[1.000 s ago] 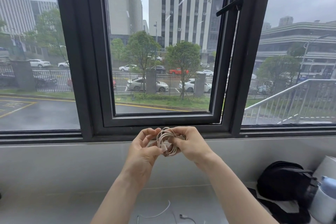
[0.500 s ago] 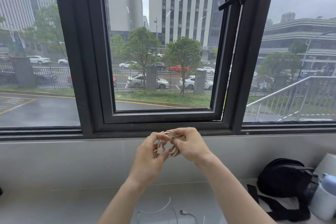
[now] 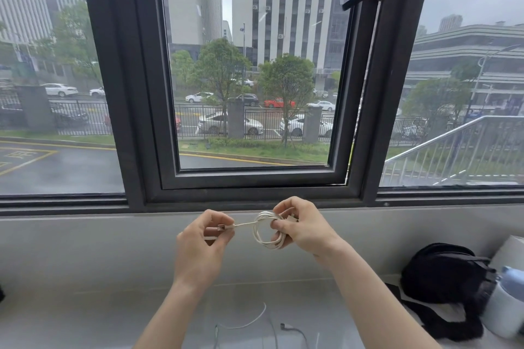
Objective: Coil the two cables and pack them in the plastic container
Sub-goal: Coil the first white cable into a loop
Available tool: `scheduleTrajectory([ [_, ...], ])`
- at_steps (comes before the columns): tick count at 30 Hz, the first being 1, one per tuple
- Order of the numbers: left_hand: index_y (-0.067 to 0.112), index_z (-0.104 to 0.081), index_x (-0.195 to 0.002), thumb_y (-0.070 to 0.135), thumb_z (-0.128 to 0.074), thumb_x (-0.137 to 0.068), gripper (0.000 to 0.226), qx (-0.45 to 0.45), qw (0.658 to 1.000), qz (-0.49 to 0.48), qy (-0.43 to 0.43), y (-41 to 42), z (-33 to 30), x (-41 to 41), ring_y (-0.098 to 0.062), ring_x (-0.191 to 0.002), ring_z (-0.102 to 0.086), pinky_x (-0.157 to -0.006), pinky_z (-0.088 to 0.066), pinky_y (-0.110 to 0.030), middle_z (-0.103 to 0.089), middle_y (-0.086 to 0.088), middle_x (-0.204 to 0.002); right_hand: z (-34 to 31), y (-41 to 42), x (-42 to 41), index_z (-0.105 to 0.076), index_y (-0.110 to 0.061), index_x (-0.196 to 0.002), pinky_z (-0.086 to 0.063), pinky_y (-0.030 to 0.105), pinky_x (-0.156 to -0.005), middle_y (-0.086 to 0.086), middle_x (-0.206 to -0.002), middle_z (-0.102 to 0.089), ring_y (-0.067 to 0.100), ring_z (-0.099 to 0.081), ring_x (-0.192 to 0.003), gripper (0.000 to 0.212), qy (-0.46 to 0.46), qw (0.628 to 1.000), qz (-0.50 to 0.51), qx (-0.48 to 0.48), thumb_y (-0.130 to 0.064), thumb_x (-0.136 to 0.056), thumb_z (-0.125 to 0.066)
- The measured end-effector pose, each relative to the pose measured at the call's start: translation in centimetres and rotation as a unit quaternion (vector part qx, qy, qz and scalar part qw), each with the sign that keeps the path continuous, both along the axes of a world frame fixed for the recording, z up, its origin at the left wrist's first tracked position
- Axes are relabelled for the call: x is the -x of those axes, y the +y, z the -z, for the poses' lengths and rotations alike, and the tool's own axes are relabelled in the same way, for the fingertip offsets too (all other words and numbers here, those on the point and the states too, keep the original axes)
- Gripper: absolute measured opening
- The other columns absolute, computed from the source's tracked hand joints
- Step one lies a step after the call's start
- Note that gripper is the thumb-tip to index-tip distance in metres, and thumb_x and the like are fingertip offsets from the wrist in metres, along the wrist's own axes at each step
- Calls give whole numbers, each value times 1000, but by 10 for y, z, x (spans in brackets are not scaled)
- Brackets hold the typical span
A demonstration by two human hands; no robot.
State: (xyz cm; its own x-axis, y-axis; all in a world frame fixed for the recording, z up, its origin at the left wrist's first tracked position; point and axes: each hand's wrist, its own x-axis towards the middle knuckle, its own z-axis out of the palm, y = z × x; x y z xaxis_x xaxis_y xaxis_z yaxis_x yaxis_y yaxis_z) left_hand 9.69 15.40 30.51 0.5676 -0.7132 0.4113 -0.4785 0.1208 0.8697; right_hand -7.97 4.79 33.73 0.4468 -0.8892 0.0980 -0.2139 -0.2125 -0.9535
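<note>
A white cable (image 3: 263,231) is wound into a small coil held up in front of the window sill. My right hand (image 3: 304,225) grips the coil at its right side, fingers curled round the loops. My left hand (image 3: 202,244) pinches the cable's plug end, drawn out to the left of the coil on a short straight length. A second white cable (image 3: 255,323) lies loose on the grey surface below my arms, its plug end near the bottom edge. No plastic container is in view.
A black bag (image 3: 445,278) with a strap lies on the surface at the right, beside a white and blue vessel (image 3: 504,309) at the right edge. A dark-framed window (image 3: 255,178) stands right behind my hands.
My left hand has pulled the cable's plug end out to the left, away from the coil. Both hands have dropped a little lower in the view.
</note>
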Motion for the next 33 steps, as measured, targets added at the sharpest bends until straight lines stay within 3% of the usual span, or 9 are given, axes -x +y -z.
scheduleTrajectory([
  [4,27,-69,-78,11,-78,-83,19,11,1000,-11,16,3,10,-3,-2,-79,-69,-66,-55,-26,-73,20,-81,6,-1,-2,-65,-6,-102,-65,44,-65,19,-96,-63,23,-73,-63,15,-1,1000,-16,0,2,-90,-71],
  [7,27,-67,-81,13,-76,-85,17,-33,999,25,18,2,20,-4,-3,-82,-70,-73,-55,-24,-73,20,-83,11,-2,-4,-65,-6,-103,-64,41,-63,25,-105,-64,23,-73,-63,16,5,1000,-6,-7,1,-90,-70],
  [11,31,-64,-101,22,-76,-85,22,-97,988,121,15,1,24,4,-5,-105,-66,-92,-52,-27,-70,14,-109,22,0,-10,-64,-6,-103,-62,35,-58,26,-113,-63,20,-73,-63,16,11,999,-18,-29,-2,-90,-72],
  [15,31,-61,-115,16,-73,-89,32,-120,962,204,137,3,26,13,-6,-93,-73,-64,-52,-14,-75,5,-109,39,9,-16,-65,-4,-107,-58,29,-53,22,-106,-63,15,-71,-61,22,1,997,-51,-61,-6,-88,-76],
  [19,17,-63,-112,-2,-70,-87,32,-123,956,173,203,9,52,10,-26,-92,-75,-63,-58,-21,-77,-11,-104,63,16,-16,-66,-5,-106,-61,33,-56,23,-102,-67,18,-70,-63,23,4,992,-61,-110,-7,-86,-77],
  [23,12,-64,-104,-1,-72,-86,24,-149,963,130,182,16,87,6,-25,-79,-75,-66,-62,-30,-76,-16,-98,100,27,-18,-67,-3,-105,-61,33,-59,15,-86,-66,18,-68,-65,20,28,988,-43,-143,-5,-87,-75],
  [27,17,-66,-91,6,-78,-82,19,-186,968,82,145,25,130,4,-28,-72,-76,-71,-63,-46,-76,-9,-86,141,40,-24,-68,-6,-95,-54,23,-53,10,-82,-63,12,-63,-61,15,54,982,-21,-180,-2,-84,-78],
  [33,20,-65,-90,14,-77,-84,15,-258,953,45,153,44,180,13,-14,-63,-74,-68,-64,-42,-74,3,-90,202,60,-26,-67,-12,-96,-54,21,-54,9,-90,-68,15,-67,-69,28,119,968,-8,-219,2,-75,-80],
])
